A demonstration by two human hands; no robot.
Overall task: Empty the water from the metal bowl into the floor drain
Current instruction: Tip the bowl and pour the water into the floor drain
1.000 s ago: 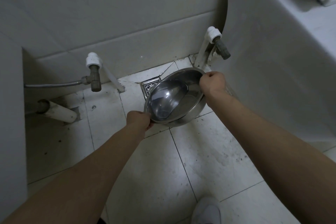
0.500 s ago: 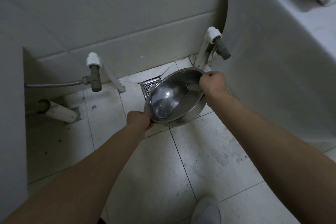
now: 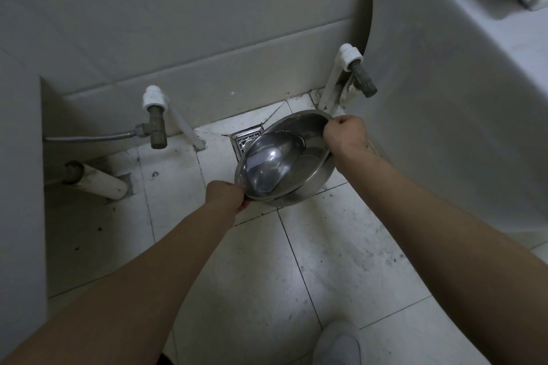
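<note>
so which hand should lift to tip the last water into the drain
Probably the right hand: it grips the metal bowl's rim on the side away from the floor drain, while the left hand holds the low near edge as a pivot.

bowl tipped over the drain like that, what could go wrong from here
The metal bowl covers most of the floor drain, so water may miss the grate and run over the floor tiles toward the shoe. Left hand and right hand only pinch the rim; it could slip.
</note>
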